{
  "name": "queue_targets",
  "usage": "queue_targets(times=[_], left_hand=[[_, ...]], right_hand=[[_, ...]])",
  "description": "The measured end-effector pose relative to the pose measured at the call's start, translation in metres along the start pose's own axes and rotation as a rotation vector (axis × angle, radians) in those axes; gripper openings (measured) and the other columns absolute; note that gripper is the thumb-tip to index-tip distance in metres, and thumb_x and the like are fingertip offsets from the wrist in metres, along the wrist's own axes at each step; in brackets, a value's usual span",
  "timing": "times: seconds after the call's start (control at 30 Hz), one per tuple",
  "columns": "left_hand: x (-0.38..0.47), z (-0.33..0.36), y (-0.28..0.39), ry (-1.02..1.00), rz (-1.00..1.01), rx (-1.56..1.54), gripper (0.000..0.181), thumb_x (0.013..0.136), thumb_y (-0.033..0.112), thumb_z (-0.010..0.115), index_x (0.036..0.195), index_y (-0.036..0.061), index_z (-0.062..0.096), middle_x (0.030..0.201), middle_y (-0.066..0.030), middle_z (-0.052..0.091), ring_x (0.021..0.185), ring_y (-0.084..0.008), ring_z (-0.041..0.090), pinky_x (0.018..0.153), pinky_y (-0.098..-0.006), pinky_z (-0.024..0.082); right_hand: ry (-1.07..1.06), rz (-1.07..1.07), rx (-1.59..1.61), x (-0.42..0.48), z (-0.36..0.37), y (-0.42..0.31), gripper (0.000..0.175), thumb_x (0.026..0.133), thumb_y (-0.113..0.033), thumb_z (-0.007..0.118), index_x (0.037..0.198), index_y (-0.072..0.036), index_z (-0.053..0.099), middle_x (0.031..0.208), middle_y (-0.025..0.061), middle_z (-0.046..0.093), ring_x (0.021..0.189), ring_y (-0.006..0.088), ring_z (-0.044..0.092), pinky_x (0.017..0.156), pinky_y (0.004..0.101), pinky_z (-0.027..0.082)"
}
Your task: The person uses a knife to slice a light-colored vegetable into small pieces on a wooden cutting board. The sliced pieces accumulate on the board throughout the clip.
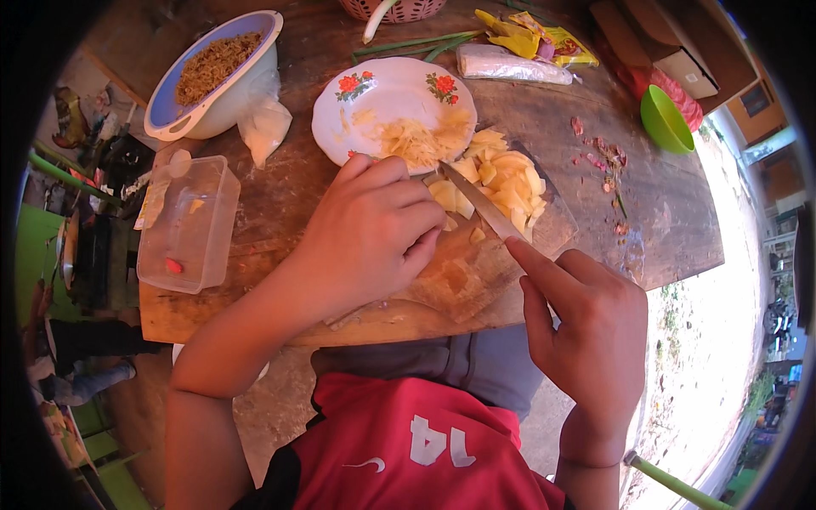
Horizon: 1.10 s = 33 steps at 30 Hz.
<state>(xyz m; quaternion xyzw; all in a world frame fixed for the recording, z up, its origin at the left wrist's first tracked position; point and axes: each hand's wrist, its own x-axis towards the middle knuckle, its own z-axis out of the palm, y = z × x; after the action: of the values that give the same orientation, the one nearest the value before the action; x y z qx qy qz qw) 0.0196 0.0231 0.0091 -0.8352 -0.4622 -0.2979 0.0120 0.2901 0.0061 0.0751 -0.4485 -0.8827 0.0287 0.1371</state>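
Observation:
A kitchen knife (482, 207) is in my right hand (590, 319), its blade pointing up and left over pale yellow slices (510, 182) piled on a wooden cutting board (459, 287). My left hand (376, 229) is curled at the near rim of a white floral plate (395, 76); its fingertips are hidden, so I cannot tell whether it holds anything. Thin pale yellow shreds (414, 141) lie on the near part of the plate, just beyond the left knuckles. The knife tip reaches close to the plate's near right rim.
Around the wooden table (669, 217) stand a clear plastic container (191, 223), a basin (274, 38) of brown shredded food, a bag of white powder (264, 127), a green bowl (666, 121), yellow packets (567, 48) and reddish peelings (605, 156). A person's legs (95, 382) show far left.

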Motion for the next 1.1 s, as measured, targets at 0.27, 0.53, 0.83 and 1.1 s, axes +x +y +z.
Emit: queue_targets(times=[0.27,0.53,0.83,1.1], left_hand=[[-0.005,-0.012,0.017,-0.127,0.166,-0.072,0.017,0.077,0.008,0.091,0.091,0.0110,0.083,0.096,0.0015,0.076,0.092,-0.0216,0.066,0.080,-0.0397,0.049],[-0.007,-0.016,0.016,-0.200,0.109,-0.153,0.017,0.077,0.010,0.093,0.090,0.0113,0.081,0.098,0.0019,0.075,0.094,-0.0223,0.065,0.082,-0.0402,0.047],[-0.008,-0.012,0.013,-0.175,0.070,-0.171,0.017,0.084,0.014,0.089,0.098,0.0071,0.082,0.103,-0.0026,0.073,0.102,-0.0257,0.065,0.092,-0.0430,0.052],[-0.008,-0.007,0.015,-0.170,0.055,-0.178,0.016,0.084,0.012,0.089,0.097,0.0074,0.079,0.100,-0.0031,0.067,0.099,-0.0255,0.063,0.091,-0.0427,0.052]], right_hand=[[0.213,0.305,0.599,-0.051,0.014,0.032,0.050,0.092,0.005,0.067,0.140,0.000,0.080,0.083,0.0165,0.073,0.066,0.0217,0.068,0.065,0.0333,0.051],[0.000,0.314,0.643,-0.074,0.031,0.023,0.056,0.095,-0.002,0.081,0.150,-0.008,0.075,0.089,0.0170,0.076,0.070,0.0361,0.072,0.067,0.0421,0.057],[-0.145,0.188,0.443,-0.066,0.034,-0.001,0.062,0.097,0.004,0.075,0.158,-0.008,0.069,0.080,0.0124,0.067,0.061,0.0340,0.065,0.060,0.0443,0.052],[-0.197,0.118,0.382,-0.059,0.036,-0.002,0.068,0.098,0.001,0.075,0.164,-0.013,0.066,0.073,0.0082,0.057,0.055,0.0312,0.059,0.055,0.0473,0.048]])
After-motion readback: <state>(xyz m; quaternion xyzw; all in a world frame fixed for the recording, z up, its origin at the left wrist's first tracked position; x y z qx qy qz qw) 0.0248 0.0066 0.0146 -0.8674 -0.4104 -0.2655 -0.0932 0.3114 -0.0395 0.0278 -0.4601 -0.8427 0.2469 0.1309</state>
